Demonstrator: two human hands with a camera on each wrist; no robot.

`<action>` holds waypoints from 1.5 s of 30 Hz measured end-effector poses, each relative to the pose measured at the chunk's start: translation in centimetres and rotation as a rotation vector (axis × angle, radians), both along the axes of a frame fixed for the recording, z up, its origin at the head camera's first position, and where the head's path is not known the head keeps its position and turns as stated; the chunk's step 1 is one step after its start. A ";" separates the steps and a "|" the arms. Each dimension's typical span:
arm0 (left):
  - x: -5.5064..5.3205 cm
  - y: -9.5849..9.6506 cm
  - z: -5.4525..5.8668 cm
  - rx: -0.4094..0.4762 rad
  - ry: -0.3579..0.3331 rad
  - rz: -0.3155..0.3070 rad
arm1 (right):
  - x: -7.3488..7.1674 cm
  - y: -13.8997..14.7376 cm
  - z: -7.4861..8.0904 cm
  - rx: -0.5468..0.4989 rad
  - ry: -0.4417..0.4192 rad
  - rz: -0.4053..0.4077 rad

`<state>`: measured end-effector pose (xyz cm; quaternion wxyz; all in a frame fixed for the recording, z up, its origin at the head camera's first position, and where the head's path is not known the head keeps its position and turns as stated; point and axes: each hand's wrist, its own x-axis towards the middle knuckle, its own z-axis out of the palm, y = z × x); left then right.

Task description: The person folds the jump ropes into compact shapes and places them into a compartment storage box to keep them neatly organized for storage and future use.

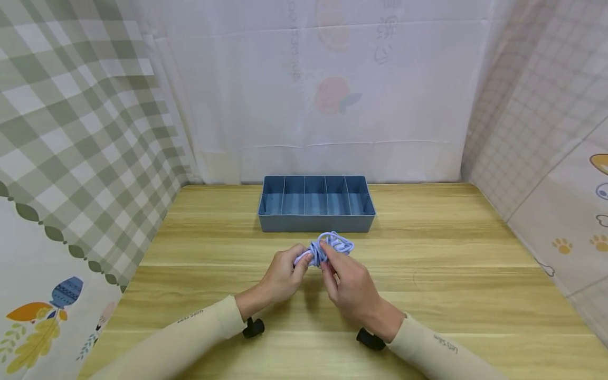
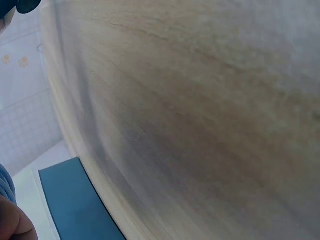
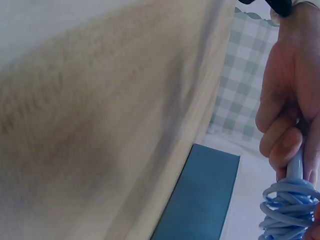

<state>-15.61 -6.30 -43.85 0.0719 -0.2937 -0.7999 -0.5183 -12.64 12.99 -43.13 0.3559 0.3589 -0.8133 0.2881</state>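
Observation:
A light purple-blue cable (image 1: 341, 243) is wound into a compact bundle above the wooden table, with loose loops at its right end. My left hand (image 1: 281, 275) grips the left end of the bundle, thumb on the near side. With thumb and fingertips, my right hand (image 1: 352, 285) pinches the wound middle. The right wrist view shows turns of cable (image 3: 287, 212) wrapped around the bundle below the left hand's curled fingers (image 3: 286, 147). Only a sliver of cable (image 2: 6, 187) and a finger (image 2: 15, 222) appear in the left wrist view.
Behind the hands, a blue-grey tray (image 1: 315, 224) with several compartments stands on the wooden table (image 1: 442, 264). A white curtain (image 1: 237, 95) hangs along the back edge, a green checked cloth (image 1: 81, 105) on the left and a patterned cloth (image 1: 546, 158) on the right.

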 end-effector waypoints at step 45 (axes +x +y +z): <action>-0.5 -1.3 1.0 0.186 -0.468 0.034 | -1.9 4.0 1.4 -0.124 -0.094 -0.206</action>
